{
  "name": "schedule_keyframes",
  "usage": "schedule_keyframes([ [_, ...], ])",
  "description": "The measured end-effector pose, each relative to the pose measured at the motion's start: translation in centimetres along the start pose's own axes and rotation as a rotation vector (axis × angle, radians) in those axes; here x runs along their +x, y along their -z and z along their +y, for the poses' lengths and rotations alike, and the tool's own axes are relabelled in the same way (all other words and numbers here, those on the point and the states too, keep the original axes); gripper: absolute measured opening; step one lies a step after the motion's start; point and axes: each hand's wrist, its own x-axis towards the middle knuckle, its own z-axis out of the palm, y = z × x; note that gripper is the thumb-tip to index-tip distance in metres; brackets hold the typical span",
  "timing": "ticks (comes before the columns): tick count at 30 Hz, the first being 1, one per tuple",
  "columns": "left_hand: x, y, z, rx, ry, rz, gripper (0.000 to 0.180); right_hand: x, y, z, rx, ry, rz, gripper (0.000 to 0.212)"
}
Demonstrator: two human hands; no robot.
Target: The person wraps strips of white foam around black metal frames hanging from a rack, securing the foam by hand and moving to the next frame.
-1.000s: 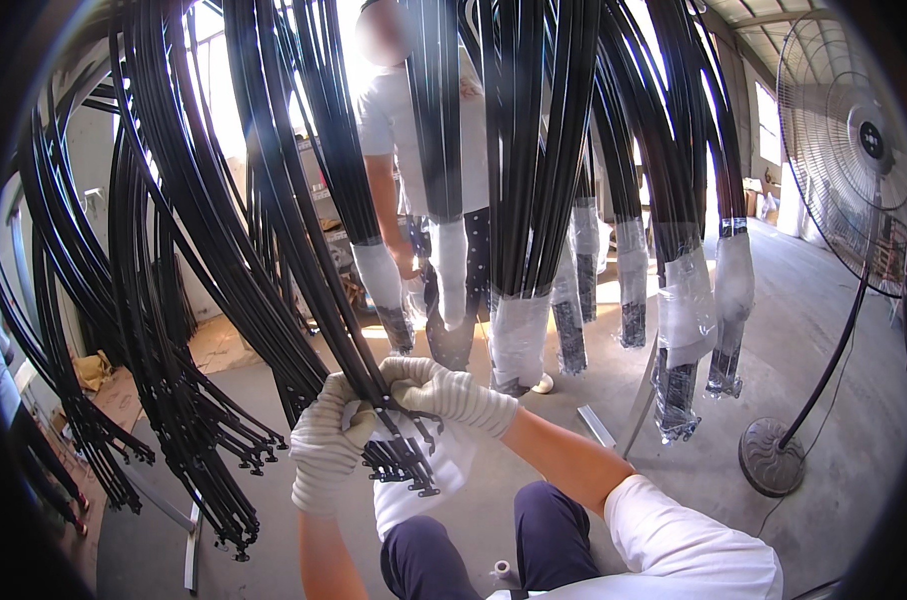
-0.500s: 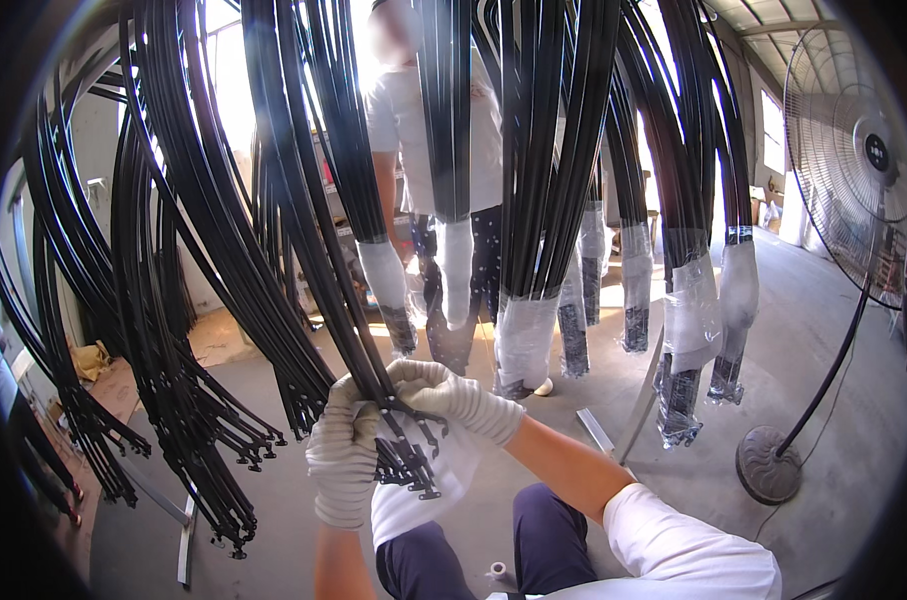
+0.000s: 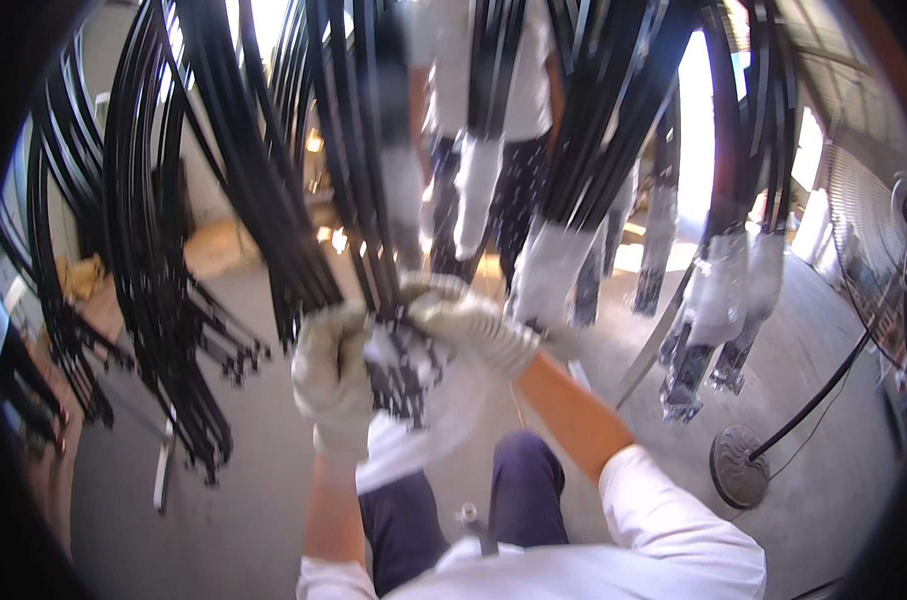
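In front of me hangs a bundle of long black strips (image 3: 377, 275), their small fittings (image 3: 402, 390) fanned out at the lower end. A thin white wrapping sheet (image 3: 409, 445) lies behind and under those ends. My gloved left hand (image 3: 332, 375) is closed at the bundle's left side, seemingly on the sheet's edge; its fingertips are partly hidden. Across from it, my gloved right hand (image 3: 474, 325) curls over the bundle's right side with fingers closed, the sheet running down from beneath it. Motion blurs both hands somewhat.
Unwrapped black bundles (image 3: 164, 300) hang on the left. Bundles with white and clear wrapped ends (image 3: 549, 275) hang ahead and right. Another person (image 3: 519, 180) stands behind them. A pedestal fan with a round base (image 3: 741, 465) is at right; a metal bar (image 3: 164, 460) lies at left.
The view has shifted, so hands and bundles sit higher in the picture. Both hands stay at the bundle, and the fingers of my left hand look lower against its side.
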Motion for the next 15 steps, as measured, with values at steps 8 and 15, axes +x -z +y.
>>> schedule_keyframes([
  [8, 0.9, 0.8, 0.4, -0.162, 0.218, -0.187, 0.007, 0.5, -0.1, 0.4, -0.489, 0.338, 0.159, 0.013],
  [15, 1.7, 1.8, 0.5, -0.22, 0.344, -0.288, 0.006, 0.1, -1.4, 0.0, -0.589, 0.313, 0.266, 0.012],
])
